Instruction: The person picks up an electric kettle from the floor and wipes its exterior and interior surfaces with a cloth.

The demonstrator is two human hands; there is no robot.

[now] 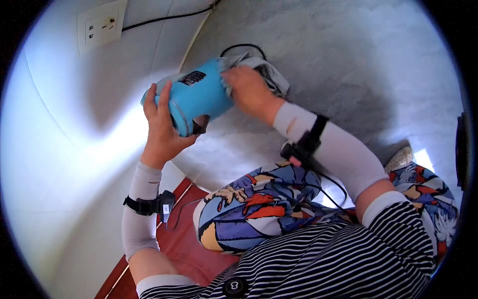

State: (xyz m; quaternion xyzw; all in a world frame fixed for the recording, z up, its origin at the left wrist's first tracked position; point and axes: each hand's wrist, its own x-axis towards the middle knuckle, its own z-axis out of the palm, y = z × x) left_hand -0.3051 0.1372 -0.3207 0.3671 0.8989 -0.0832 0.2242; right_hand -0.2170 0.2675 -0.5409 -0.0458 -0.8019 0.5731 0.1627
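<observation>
A blue cylindrical container [201, 97] with a dark label is held tilted above the floor. My left hand [162, 122] grips its left end, fingers spread over the rim and thumb underneath. At the other end, my right hand [249, 89] presses a grey cloth [269, 74] against the container. The right fingers are slightly blurred and curled onto the cloth, part of which hangs behind the hand.
A wall socket [100, 26] with a black cable plugged in is at the upper left on the white wall [55, 149]. The grey floor [338, 45] spreads behind the container. A red surface [184, 249] lies beside my left arm.
</observation>
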